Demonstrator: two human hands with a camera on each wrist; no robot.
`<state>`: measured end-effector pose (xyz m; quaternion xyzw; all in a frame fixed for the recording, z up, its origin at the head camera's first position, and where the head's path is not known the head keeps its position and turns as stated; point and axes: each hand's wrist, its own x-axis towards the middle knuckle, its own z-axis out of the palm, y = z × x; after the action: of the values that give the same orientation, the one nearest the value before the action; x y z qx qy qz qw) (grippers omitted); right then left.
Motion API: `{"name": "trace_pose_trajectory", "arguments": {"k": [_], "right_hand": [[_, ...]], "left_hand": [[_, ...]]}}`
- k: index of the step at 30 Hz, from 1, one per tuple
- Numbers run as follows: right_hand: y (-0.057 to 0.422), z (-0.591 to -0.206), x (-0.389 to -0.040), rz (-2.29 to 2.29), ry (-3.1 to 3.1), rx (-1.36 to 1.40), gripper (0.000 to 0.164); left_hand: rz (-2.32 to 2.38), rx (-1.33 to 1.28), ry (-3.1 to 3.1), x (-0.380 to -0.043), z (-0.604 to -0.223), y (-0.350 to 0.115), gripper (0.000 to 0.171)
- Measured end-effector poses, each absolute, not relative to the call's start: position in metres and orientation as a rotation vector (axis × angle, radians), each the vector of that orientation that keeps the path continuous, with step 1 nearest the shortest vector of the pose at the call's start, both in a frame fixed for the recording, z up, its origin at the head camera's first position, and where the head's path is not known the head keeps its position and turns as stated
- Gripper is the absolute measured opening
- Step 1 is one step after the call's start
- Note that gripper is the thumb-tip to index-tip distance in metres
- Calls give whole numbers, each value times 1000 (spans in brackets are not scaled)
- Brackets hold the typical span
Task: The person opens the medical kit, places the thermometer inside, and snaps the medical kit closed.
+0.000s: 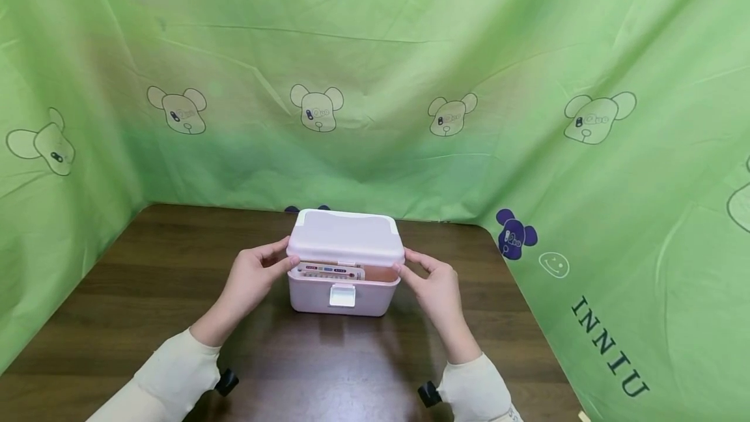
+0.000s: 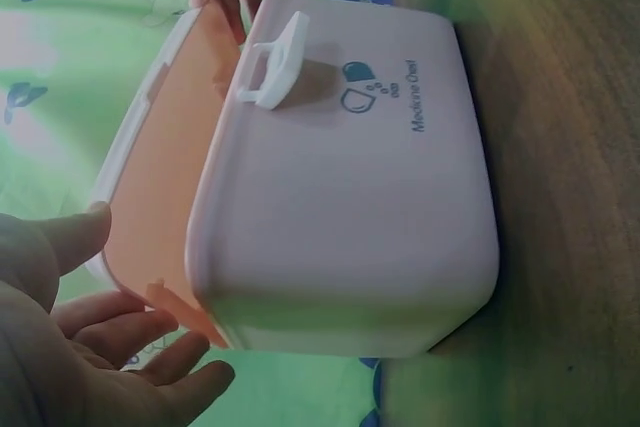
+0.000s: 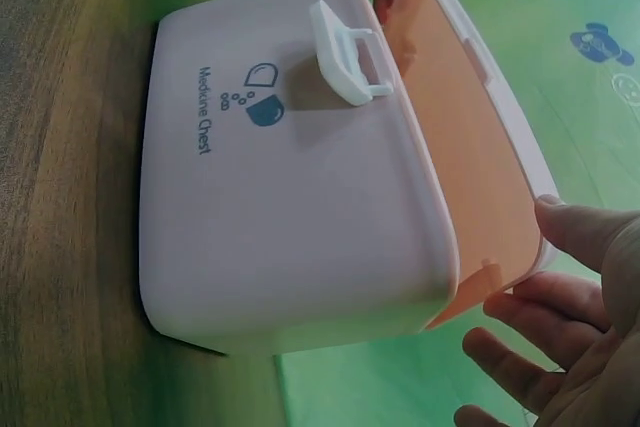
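Observation:
A pale pink medicine chest stands on the table with its lid partly raised. My left hand grips the lid's left end, thumb at the front corner and fingers at the side. At the opposite end, my right hand holds the lid between thumb and fingers. On the front wall, the white latch hangs unfastened, sticking outward in both wrist views. Through the gap, a white printed packet shows inside at the left. The wrist views show the orange interior; the chest's floor is hidden.
The chest rests on a dark wooden table. A green cloth printed with bear heads hangs behind it and along both sides. Black wrist bands show at the sleeves.

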<state>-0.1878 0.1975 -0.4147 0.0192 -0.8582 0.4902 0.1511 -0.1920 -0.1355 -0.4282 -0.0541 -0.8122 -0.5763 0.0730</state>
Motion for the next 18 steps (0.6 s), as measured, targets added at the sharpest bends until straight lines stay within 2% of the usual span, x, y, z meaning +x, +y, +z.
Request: {"name": "trace_pose_trajectory", "arguments": {"k": [18], "right_hand": [[197, -429, -198, 1295, -2484, 106, 44]], "left_hand": [[-1672, -159, -2372, -199, -450, -130, 52]]}}
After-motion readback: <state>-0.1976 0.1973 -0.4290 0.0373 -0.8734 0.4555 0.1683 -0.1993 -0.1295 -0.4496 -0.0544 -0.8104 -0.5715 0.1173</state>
